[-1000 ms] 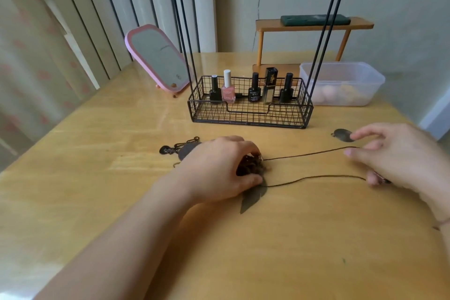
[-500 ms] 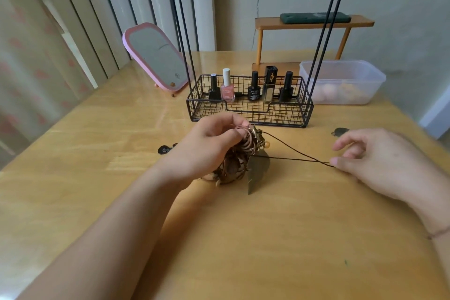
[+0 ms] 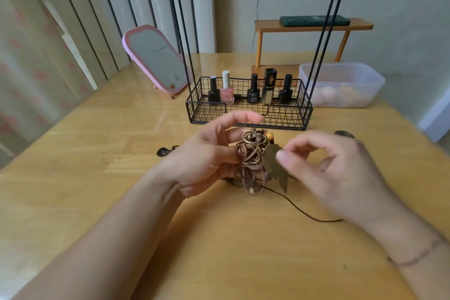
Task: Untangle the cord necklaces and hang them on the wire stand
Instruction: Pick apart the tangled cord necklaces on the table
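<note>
The left hand [image 3: 207, 161] grips the tangle [image 3: 252, 156] (brown cords) above the table [image 3: 73, 190]; the right hand [image 3: 336, 168] pinches its leaf pendant [image 3: 275, 165].

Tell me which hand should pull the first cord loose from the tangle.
Right, probably. The left hand already grips the tangle off the table, while the right hand hovers beside the leaf pendant, fingers curled but apparently holding nothing.
</note>
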### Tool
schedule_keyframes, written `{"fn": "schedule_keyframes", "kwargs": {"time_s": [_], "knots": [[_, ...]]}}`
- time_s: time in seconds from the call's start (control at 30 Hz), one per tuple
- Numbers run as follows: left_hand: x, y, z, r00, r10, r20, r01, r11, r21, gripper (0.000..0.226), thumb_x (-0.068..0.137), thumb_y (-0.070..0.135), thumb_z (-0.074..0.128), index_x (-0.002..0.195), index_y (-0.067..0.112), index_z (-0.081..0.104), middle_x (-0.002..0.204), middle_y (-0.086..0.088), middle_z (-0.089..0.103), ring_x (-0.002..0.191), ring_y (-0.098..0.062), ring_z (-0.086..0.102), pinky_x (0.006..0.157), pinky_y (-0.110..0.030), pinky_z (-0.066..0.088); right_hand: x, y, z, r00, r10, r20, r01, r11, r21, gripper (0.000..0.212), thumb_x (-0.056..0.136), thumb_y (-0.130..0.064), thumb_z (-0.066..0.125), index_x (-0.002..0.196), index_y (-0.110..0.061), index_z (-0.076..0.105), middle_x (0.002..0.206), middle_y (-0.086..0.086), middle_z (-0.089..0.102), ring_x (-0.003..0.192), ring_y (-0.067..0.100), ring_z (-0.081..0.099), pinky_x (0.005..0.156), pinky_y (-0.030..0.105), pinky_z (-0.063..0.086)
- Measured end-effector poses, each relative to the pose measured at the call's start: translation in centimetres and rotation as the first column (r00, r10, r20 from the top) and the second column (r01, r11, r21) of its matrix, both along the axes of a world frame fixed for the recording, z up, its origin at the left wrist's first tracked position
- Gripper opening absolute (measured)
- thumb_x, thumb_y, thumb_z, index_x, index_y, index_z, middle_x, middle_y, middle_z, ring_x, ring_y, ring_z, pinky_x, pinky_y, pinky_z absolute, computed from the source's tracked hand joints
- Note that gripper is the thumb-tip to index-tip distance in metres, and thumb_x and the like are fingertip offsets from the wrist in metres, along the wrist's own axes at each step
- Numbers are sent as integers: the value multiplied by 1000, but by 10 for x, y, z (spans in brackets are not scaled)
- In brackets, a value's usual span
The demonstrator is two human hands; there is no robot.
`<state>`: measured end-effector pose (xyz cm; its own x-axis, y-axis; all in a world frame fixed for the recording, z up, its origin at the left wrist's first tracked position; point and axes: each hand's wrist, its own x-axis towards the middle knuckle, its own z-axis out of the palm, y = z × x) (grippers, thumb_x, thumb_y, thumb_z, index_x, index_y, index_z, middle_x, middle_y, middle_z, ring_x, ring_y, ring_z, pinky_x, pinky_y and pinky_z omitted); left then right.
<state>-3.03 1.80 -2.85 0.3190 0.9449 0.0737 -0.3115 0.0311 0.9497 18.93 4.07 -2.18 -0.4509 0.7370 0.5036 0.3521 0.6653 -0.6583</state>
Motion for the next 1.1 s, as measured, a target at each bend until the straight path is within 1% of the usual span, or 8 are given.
{"fn": "schedule_keyframes", "kwargs": {"time_s": [0.13,0.3,0.4,0.57,0.7,0.83,0.97,1.1], "knots": [[-1,-2,0,997,-75,-19,76,996,48,77,72,-33,34,123,17,63,123,-10,62,89,-18,65,68,-31,56,-2,4,-12,999,-1,53,3,999,-38,20,79,-39,81,79,-29,63,84,-10,64,62,4,57,56,13,39],[-3,-2,2,977,29,-211,-1,992,128,78,65,-29,39,121,18,64,141,-2,55,106,-20,59,76,-28,55,4,8,-4,956,55,-290,-87,992,-96,17,79,-42,66,80,-27,57,77,2,66,61,36,54,51,53,47],[-5,-3,4,918,99,-383,-25,981,194,63,77,-26,49,122,15,62,135,0,58,111,-27,63,86,-36,55,9,8,1,923,103,-371,-151,983,-103,15,82,-28,66,79,-19,54,76,16,61,63,37,51,52,53,45],[12,-10,6,786,255,-563,-62,939,339,36,82,26,78,115,28,64,112,6,65,95,-21,64,76,-35,57,6,8,-2,934,105,-342,-188,958,-217,8,92,-21,59,88,-21,52,80,12,69,68,29,66,56,44,57],[26,-9,1,738,395,-547,-97,864,494,8,88,18,75,94,17,70,87,2,70,76,-13,62,65,-27,52,0,3,2,909,121,-398,-273,895,-352,15,92,-28,58,96,-17,48,78,14,69,64,30,67,54,41,58],[20,-7,3,836,301,-459,-146,928,343,14,92,13,58,95,9,70,83,-11,71,74,-33,67,69,-47,56,1,2,11,863,42,-504,-313,827,-467,20,83,-21,61,97,-10,52,60,9,59,48,30,58,46,35,52],[19,-8,9,933,178,-314,-115,971,210,18,91,2,51,89,8,68,72,6,66,64,-6,63,61,-14,49,11,11,16,755,43,-654,-539,610,-581,43,63,-24,84,100,-15,65,63,5,54,46,19,51,42,28,46],[17,-9,10,976,96,-193,-78,992,100,13,89,11,49,81,10,59,67,1,59,57,-8,57,56,-15,47,20,17,17,715,133,-687,-652,483,-585,65,55,-28,94,113,-21,66,79,2,55,47,12,49,35,18,36]]}}
